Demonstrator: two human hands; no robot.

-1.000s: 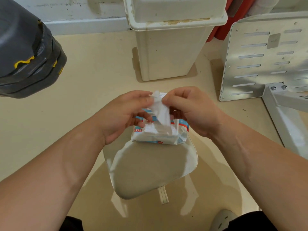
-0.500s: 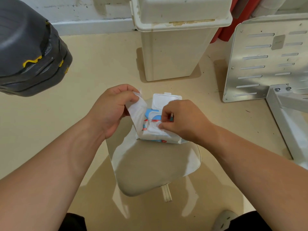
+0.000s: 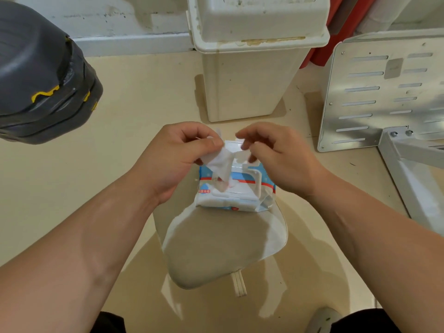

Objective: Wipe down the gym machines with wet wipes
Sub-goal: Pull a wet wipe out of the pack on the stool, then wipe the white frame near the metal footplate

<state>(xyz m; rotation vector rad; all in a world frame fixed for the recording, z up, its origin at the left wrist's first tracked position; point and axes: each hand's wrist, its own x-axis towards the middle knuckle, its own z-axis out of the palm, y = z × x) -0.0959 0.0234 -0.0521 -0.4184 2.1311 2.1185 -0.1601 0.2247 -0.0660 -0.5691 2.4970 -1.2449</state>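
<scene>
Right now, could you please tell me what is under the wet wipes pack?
The wet wipes pack lies on the far end of a beige padded seat. The pad beneath it is covered from view.

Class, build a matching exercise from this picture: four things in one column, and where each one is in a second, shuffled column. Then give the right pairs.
Things
1. wet wipe
2. wipes pack
3. waste bin
4. slotted metal plate

Places
A. straight ahead, at the top of the view
B. pinched in the left hand
C. at the right edge of the view
D. lying on the beige seat pad

Pairs: 1-B, 2-D, 3-A, 4-C
</scene>
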